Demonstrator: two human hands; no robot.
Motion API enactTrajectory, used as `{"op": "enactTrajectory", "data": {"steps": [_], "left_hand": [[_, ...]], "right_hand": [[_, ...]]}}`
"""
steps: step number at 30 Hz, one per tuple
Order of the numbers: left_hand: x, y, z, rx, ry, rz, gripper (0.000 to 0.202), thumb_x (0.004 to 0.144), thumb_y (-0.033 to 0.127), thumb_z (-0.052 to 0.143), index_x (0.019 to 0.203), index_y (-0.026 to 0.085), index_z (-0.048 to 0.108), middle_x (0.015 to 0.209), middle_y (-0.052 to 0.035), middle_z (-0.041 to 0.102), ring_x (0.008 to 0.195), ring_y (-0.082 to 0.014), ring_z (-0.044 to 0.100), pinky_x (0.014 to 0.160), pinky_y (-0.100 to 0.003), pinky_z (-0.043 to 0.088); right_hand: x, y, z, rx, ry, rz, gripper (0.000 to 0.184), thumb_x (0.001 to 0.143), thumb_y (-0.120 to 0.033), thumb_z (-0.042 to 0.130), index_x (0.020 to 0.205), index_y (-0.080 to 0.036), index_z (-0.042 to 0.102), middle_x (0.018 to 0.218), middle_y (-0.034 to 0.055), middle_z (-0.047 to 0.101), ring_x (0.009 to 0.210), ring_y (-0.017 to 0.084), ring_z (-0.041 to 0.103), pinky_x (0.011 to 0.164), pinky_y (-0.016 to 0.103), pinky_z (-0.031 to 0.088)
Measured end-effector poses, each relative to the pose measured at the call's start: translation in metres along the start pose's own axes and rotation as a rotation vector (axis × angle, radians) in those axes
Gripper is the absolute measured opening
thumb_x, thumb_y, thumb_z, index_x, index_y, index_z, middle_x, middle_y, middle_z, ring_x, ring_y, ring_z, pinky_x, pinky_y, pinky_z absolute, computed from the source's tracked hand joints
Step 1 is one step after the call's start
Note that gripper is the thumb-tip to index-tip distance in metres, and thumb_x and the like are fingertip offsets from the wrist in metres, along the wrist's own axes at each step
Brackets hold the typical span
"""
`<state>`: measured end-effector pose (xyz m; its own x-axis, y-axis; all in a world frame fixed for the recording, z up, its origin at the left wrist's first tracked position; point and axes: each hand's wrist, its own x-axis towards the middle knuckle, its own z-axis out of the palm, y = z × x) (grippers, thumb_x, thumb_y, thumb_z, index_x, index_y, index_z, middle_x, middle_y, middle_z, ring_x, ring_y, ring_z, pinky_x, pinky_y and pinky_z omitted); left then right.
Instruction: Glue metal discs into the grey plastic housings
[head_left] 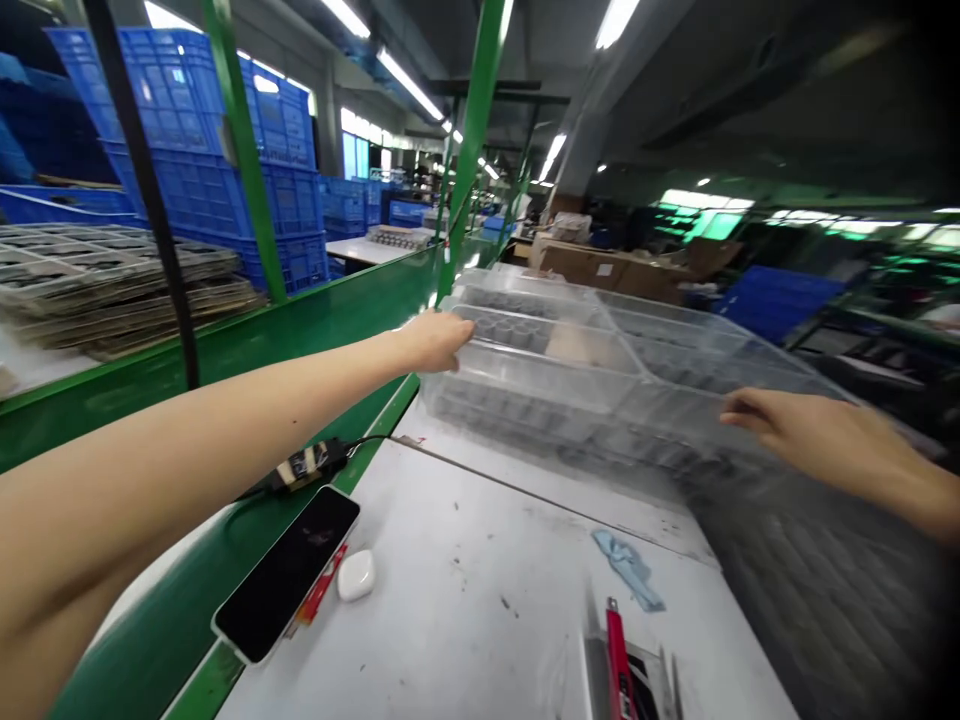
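Note:
A stack of clear plastic trays [525,377] with divided compartments sits at the far end of the white worktop [465,600], blurred by motion. Rows of round, cup-like shapes show through the plastic. My left hand [439,340] is closed on the left edge of a tray, arm stretched across from the left. On the opposite side, my right hand [784,425] has its fingers curled at the tray's right edge; some blur covers the fingertips.
On the worktop lie a phone [289,570], a white earbud case [356,576], a light blue cloth [628,570] and a red-handled tool [618,660]. A green rail [375,290] runs along the left. Blue crates [202,130] and stacked dividers [112,280] stand beyond it.

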<state>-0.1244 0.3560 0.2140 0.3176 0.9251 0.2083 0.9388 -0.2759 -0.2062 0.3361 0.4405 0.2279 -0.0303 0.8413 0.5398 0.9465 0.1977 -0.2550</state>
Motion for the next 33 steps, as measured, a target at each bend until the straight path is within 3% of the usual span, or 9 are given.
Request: {"op": "enactTrajectory", "data": {"steps": [3,6,8,12,20,23,26,33], "left_hand": [[0.007,0.000,0.001,0.004,0.004,-0.032,0.034,0.097,0.035,0.068,0.127,0.017,0.064,0.125,-0.0096,0.069,0.106,-0.0257,0.070,0.091,-0.048,0.060],[0.012,0.000,0.004,0.004,0.025,-0.093,0.035,0.097,0.035,0.068,0.128,0.018,0.064,0.127,-0.0098,0.069,0.108,-0.0262,0.070,0.092,-0.049,0.059],[0.014,-0.002,0.006,-0.003,0.044,-0.123,0.035,0.097,0.035,0.068,0.128,0.018,0.064,0.128,-0.0098,0.068,0.108,-0.0264,0.070,0.092,-0.049,0.059],[0.020,-0.011,0.006,-0.026,0.091,-0.152,0.034,0.097,0.035,0.068,0.127,0.018,0.064,0.128,-0.0097,0.068,0.108,-0.0261,0.070,0.092,-0.049,0.059],[0.039,-0.030,-0.023,0.015,0.276,-0.188,0.033,0.098,0.034,0.068,0.126,0.018,0.065,0.129,-0.0098,0.068,0.110,-0.0266,0.069,0.093,-0.049,0.058],[0.034,-0.027,-0.029,0.042,0.335,-0.169,0.031,0.098,0.034,0.067,0.125,0.019,0.066,0.129,-0.0098,0.068,0.111,-0.0266,0.069,0.095,-0.050,0.058],[0.015,-0.016,-0.025,0.063,0.377,-0.139,0.031,0.098,0.033,0.068,0.125,0.018,0.066,0.128,-0.0097,0.069,0.112,-0.0271,0.068,0.096,-0.051,0.057],[-0.056,0.020,0.010,0.075,0.377,-0.022,0.020,0.098,0.029,0.067,0.113,0.016,0.069,0.113,-0.0065,0.074,0.105,-0.0247,0.071,0.098,-0.051,0.055]], "right_hand": [[0.013,-0.003,-0.019,-0.187,-0.240,-0.163,0.082,0.086,-0.064,0.023,0.098,-0.010,0.083,0.088,0.0081,0.080,0.079,0.012,0.074,0.061,0.037,0.031],[0.024,-0.015,-0.032,-0.350,-0.227,-0.241,0.045,0.101,-0.043,0.045,0.110,-0.016,0.080,0.104,0.0092,0.080,0.092,0.020,0.075,0.063,0.030,0.037],[0.030,-0.024,-0.038,-0.436,-0.197,-0.287,0.023,0.098,-0.030,0.061,0.112,-0.017,0.075,0.109,0.0092,0.078,0.095,0.022,0.072,0.070,0.030,0.048],[0.034,-0.035,-0.045,-0.537,-0.142,-0.333,0.024,0.100,-0.034,0.063,0.113,-0.015,0.067,0.110,0.0067,0.070,0.098,0.020,0.069,0.089,0.041,0.058],[0.031,-0.027,-0.037,-0.518,-0.047,-0.353,0.021,0.100,-0.033,0.062,0.109,-0.016,0.068,0.106,0.0059,0.071,0.094,0.019,0.069,0.084,0.037,0.058],[0.018,-0.019,-0.038,-0.487,0.009,-0.369,0.013,0.099,-0.022,0.058,0.104,-0.018,0.069,0.100,0.0055,0.075,0.092,0.023,0.070,0.075,0.033,0.051],[-0.008,-0.007,-0.043,-0.448,0.061,-0.396,0.016,0.096,-0.016,0.054,0.102,-0.020,0.068,0.100,0.0063,0.077,0.094,0.027,0.070,0.069,0.032,0.042],[-0.096,0.020,-0.043,-0.335,-0.001,-0.452,0.022,0.094,-0.009,0.050,0.101,-0.022,0.066,0.100,0.0040,0.078,0.092,0.025,0.071,0.074,0.033,0.043]]}}
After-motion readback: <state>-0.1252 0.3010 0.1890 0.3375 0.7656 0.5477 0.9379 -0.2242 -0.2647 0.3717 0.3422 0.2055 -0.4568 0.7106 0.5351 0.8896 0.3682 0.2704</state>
